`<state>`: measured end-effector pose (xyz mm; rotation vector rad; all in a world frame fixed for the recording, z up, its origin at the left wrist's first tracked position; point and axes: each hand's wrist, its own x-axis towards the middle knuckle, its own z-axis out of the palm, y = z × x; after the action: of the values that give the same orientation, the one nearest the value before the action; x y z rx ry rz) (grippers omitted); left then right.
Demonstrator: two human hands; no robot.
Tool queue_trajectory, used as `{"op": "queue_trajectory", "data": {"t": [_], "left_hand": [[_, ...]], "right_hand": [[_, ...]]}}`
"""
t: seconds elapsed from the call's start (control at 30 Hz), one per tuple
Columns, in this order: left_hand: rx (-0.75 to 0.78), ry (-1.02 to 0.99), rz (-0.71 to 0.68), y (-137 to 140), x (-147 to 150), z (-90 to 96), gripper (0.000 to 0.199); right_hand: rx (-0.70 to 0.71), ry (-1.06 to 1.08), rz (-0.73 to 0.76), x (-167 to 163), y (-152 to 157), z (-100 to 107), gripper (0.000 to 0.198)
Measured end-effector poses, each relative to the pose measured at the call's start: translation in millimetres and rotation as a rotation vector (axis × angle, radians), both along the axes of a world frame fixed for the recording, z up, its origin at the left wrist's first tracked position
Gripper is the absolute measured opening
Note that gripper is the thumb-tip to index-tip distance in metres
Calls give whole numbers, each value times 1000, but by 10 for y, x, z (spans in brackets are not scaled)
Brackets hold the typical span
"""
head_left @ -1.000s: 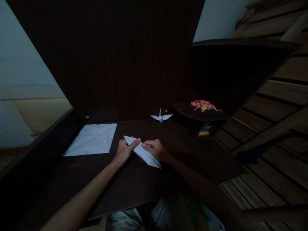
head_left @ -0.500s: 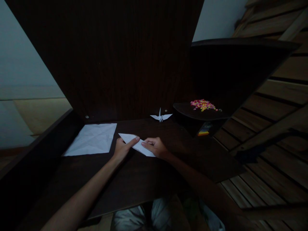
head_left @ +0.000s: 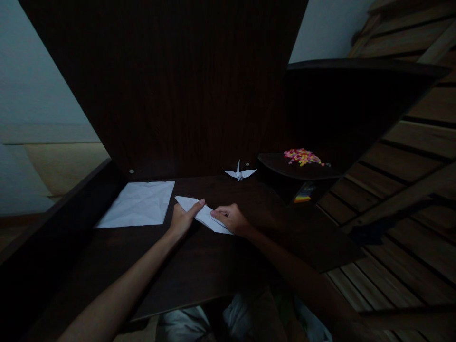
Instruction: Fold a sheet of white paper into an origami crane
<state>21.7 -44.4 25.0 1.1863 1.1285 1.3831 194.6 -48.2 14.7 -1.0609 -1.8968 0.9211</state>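
Note:
A folded piece of white paper (head_left: 205,216), long and pointed at its left end, is held between both hands over the dark desk. My left hand (head_left: 183,218) grips it with the thumb flat on top, the other fingers hidden underneath. On its right part, my right hand (head_left: 230,218) pinches the paper between thumb and curled fingers. Behind the hands a white paper crane (head_left: 240,174) stands near the back panel, wings spread. To the left lies a creased sheet of white paper (head_left: 138,204), spread flat.
A low corner shelf (head_left: 272,163) at the right bears a pile of small colourful pieces (head_left: 304,156). Under it sits a small box with a rainbow-coloured band (head_left: 302,197). A raised side board (head_left: 57,204) bounds the desk (head_left: 178,280) on the left. Wooden slats (head_left: 409,166) stand at the right.
The view has shifted slightly. Both hands keep their hold on the folded paper, and its right end sits a little lower and further right.

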Motion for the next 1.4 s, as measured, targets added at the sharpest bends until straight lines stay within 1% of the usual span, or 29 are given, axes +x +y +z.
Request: {"op": "queue_trajectory", "data": {"t": [0.07, 0.13, 0.2, 0.27, 0.43, 0.57, 0.67, 0.77, 0.83, 0.97, 1.07, 1.17, 1.23, 1.3, 1.4], "left_hand": [[21, 12, -27, 0, -13, 7, 28], [17, 15, -21, 4, -28, 13, 28], [10, 12, 37, 13, -42, 17, 27], [2, 5, 99, 27, -50, 18, 29], [-20, -18, 156, 62, -57, -12, 33], [-18, -127, 147, 84, -69, -67, 28], [-55, -166, 145, 84, -74, -72, 26], [-75, -157, 133, 70, -70, -37, 27], [-73, -132, 121, 60, -65, -17, 29], [-69, -43, 114, 58, -52, -28, 36], [-36, -41, 78, 88, -47, -58, 38], [41, -148, 10, 128, -49, -68, 39], [68, -185, -33, 144, -53, -60, 41], [53, -151, -49, 146, -56, -45, 42], [15, -21, -57, 132, -55, -28, 40]], "right_hand": [[4, 1, -10, 1, 4, -5, 33], [-6, 0, -5, 5, 12, -11, 38], [6, -23, 0, 14, 25, -14, 41], [43, -61, 2, 26, 37, -14, 40], [88, -104, -5, 39, 37, -6, 35], [36, -98, 37, 24, 18, -2, 36], [-28, -73, 82, 12, 17, -12, 35], [-80, 24, 88, 2, 29, -32, 26], [-100, 72, 76, -2, 35, -48, 25], [-116, 94, 76, -8, 47, -89, 23], [-82, 121, 17, -11, 76, -133, 22], [-17, 195, -91, 0, 130, -168, 24], [17, 254, -156, 19, 166, -173, 26], [41, 300, -193, 40, 190, -161, 27], [35, 337, -198, 55, 194, -129, 29]]}}
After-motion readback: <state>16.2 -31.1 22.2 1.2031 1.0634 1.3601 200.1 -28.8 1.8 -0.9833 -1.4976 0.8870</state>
